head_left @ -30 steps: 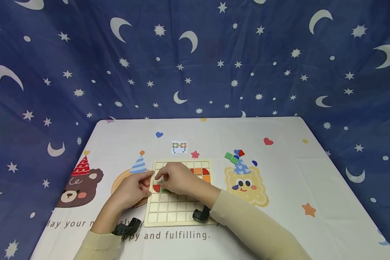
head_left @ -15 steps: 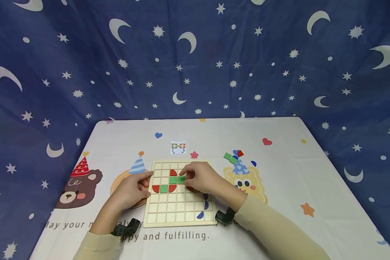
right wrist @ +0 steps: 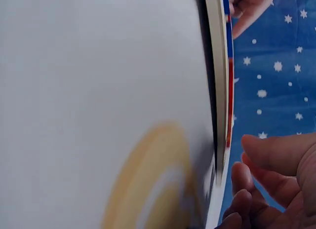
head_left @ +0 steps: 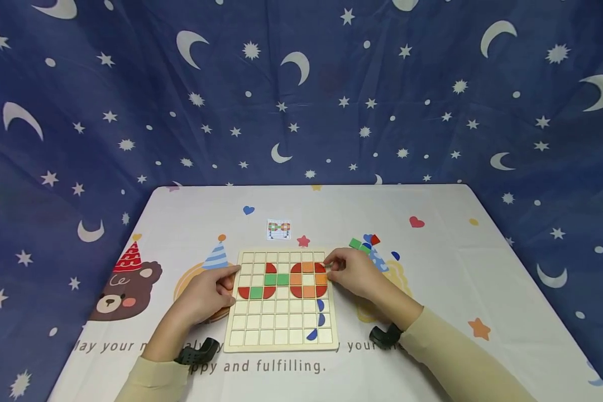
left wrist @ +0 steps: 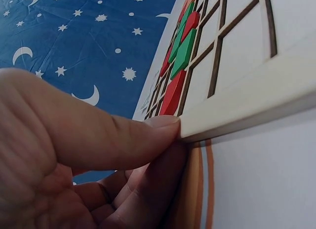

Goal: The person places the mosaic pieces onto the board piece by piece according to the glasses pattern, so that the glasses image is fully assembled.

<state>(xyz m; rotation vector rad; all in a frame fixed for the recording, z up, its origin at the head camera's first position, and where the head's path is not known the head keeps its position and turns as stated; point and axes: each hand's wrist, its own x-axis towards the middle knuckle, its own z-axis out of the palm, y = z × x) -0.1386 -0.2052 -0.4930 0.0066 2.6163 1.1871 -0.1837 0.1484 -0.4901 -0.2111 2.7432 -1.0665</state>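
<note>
A pale wooden grid board (head_left: 281, 324) lies on the table with red, green, orange and blue pieces in its cells. My left hand (head_left: 210, 293) holds the board's left edge; its thumb (left wrist: 143, 140) touches the rim in the left wrist view. My right hand (head_left: 355, 273) is at the upper right edge, fingertips close to the orange tile (head_left: 320, 278) and red quarter-round pieces there. In the right wrist view its thumb (right wrist: 276, 152) and fingers stand apart with nothing between them. Green tiles (head_left: 282, 279) sit mid-board, and blue pieces (head_left: 312, 334) run down the right side.
A small printed pattern card (head_left: 278, 229) lies behind the board. Loose green (head_left: 355, 243), red (head_left: 375, 239) and blue pieces (head_left: 395, 255) lie to the right, partly behind my right hand. A blue star-and-moon cloth (head_left: 301, 100) hangs behind the table.
My right hand has moved rightward, from the board's left part, over the green tiles in the middle, to beyond the right edge, uncovering the red and orange ring. My left hand stays in place.
</note>
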